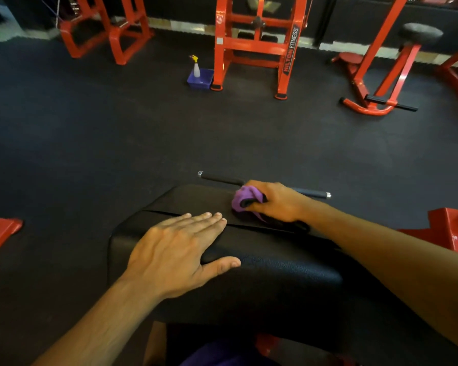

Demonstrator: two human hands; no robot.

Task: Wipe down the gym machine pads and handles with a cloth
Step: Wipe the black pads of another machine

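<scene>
The red frame far ahead is reading "HILTON FITNESS". The left hand is lying flat, fingers straight, on the black pad. Beside it, the right hand fingers are gripping the purple cloth on the pad.

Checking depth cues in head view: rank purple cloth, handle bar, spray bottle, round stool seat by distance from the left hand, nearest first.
1. purple cloth, just right of the left hand, on the pad.
2. handle bar, beyond the pad's far edge.
3. spray bottle, in the blue tub on the floor.
4. round stool seat, far right.

One camera only — worn on my head, facing forward and down, close over the black pad, the gym floor beyond.
</scene>
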